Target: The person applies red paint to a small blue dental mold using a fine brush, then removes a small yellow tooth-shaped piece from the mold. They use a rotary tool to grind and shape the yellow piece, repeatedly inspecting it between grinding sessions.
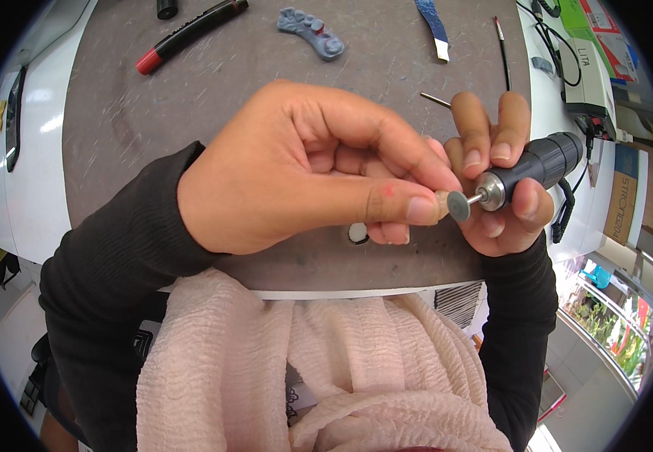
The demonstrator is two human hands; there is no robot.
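Observation:
My left hand (266, 169) is closed, pinching a small cream-coloured piece, perhaps a dental crown (442, 203), between thumb and forefinger. My fingertips cover most of it. In my right hand (518, 215) lies a black rotary handpiece (549, 160) with a silver collar, its nose pointing left. A thin shank at its tip carries a grey-green grinding disc (459, 206). The disc stands right against the cream piece; whether they touch I cannot tell. Two fingers of my right hand rest over the top of the handpiece, the thumb and others below.
A blue-grey dental model (311, 32) lies at the back, with a black-and-red marker (191, 35) left of it. Right of it are a blue strip (433, 29), a thin brush (503, 56) and a metal rod (436, 99). A control box (588, 84) with cables stands at right.

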